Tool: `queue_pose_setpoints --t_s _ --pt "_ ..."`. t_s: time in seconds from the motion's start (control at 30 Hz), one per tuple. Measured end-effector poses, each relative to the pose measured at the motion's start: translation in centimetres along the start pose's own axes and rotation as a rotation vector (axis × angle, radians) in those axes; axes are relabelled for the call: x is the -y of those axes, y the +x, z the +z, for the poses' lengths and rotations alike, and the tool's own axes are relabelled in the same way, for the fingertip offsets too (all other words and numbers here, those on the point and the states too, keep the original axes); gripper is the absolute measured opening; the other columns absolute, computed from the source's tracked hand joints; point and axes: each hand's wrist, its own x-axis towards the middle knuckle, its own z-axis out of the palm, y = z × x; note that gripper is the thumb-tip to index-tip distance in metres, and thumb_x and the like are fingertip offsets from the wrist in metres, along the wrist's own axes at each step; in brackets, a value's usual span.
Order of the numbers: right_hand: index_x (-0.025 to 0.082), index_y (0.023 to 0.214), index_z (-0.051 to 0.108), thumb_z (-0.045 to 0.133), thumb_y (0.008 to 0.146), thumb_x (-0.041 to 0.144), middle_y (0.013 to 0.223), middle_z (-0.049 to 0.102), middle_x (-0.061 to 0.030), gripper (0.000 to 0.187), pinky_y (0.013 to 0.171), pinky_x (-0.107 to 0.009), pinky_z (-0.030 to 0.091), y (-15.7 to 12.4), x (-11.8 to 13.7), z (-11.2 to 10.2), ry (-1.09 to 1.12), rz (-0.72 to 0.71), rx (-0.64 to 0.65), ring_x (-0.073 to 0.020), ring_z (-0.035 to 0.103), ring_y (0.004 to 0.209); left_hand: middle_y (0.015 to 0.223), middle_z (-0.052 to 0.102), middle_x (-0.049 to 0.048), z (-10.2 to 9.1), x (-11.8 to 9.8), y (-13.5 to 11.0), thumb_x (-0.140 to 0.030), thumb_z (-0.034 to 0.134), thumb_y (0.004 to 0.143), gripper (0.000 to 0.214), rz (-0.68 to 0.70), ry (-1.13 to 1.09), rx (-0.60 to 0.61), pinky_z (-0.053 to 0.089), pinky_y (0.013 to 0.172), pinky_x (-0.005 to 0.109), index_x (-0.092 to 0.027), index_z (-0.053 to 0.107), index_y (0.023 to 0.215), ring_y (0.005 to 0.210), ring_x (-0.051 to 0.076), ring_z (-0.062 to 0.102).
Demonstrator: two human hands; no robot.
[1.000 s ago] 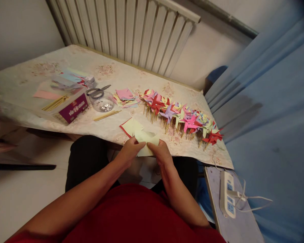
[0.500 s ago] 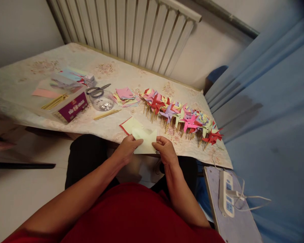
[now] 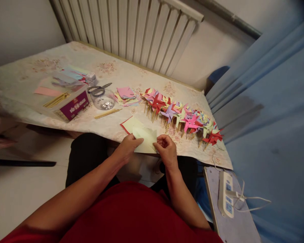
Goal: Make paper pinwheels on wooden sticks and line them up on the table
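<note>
Both my hands hold one pale yellow paper square (image 3: 147,139) over the table's near edge. My left hand (image 3: 127,148) pinches its left side. My right hand (image 3: 167,150) pinches its lower right corner with fingers curled. Just beyond it a yellow sheet on a red sheet (image 3: 130,124) lies flat on the table. A long row of finished paper pinwheels (image 3: 182,118) on wooden sticks runs along the table to the right.
The table (image 3: 27,111) bears a purple box (image 3: 74,105) with sticks, scissors (image 3: 99,89), a clear dish (image 3: 103,102) of pins, loose sticks (image 3: 107,113) and coloured paper squares (image 3: 126,94). A power strip (image 3: 226,198) lies on a board at lower right. A radiator (image 3: 131,30) stands behind.
The yellow paper has been turned and flattened between my hands, and my right hand has shifted from its middle to its lower right corner. The view has drifted slightly.
</note>
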Motion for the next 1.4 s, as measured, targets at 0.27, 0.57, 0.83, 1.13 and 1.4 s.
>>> queue_pose_setpoints --t_s 0.27,0.57,0.83,1.13,1.4 --pt "0.024 0.09 0.065 0.066 0.081 0.022 0.077 0.053 0.0011 0.009 0.069 -0.029 0.045 -1.2 0.3 -0.8 -0.319 -0.309 0.052 -0.0148 0.052 0.069 0.077 0.073 0.0068 0.0 0.0 -0.1 -0.025 0.071 0.063 0.04 0.004 0.013 -0.009 0.048 0.061 0.028 -0.011 0.069 0.1 0.068 0.019 0.066" --pt "0.024 0.094 0.072 0.059 0.089 0.021 0.08 0.058 -0.0023 0.013 0.066 -0.03 0.043 -1.5 0.0 -1.1 -0.35 -0.407 0.191 -0.0163 0.055 0.072 0.076 0.073 0.0053 -0.3 0.2 0.0 -0.027 0.074 0.062 0.04 0.004 0.009 -0.012 0.047 0.06 0.027 -0.012 0.069 0.099 0.064 0.017 0.063" --pt "0.026 0.097 0.076 0.057 0.087 0.019 0.076 0.062 -0.0019 0.023 0.065 -0.028 0.044 -1.5 0.0 -1.3 -0.307 -0.306 0.293 -0.016 0.057 0.071 0.077 0.071 0.0038 -0.8 0.6 0.3 -0.028 0.072 0.062 0.036 0.026 0.049 -0.021 0.044 0.059 0.025 -0.012 0.066 0.094 0.062 0.015 0.06" --pt "0.027 0.092 0.077 0.066 0.082 0.033 0.068 0.067 0.001 0.016 0.052 -0.026 0.043 -1.8 -0.5 -0.2 -0.174 0.051 0.241 -0.0133 0.053 0.051 0.078 0.07 0.0033 -0.5 1.1 0.4 -0.029 0.069 0.064 0.036 0.077 0.094 -0.021 0.046 0.063 0.026 -0.013 0.067 0.096 0.068 0.016 0.06" --pt "0.023 0.083 0.07 0.064 0.08 0.033 0.064 0.067 0.0027 0.012 0.046 -0.024 0.039 -2.1 0.2 0.7 -0.054 0.167 0.264 -0.0105 0.051 0.041 0.074 0.068 0.0008 -0.1 1.6 0.3 -0.027 0.066 0.065 0.029 0.117 0.137 -0.034 0.043 0.064 0.025 -0.013 0.067 0.091 0.065 0.014 0.057"
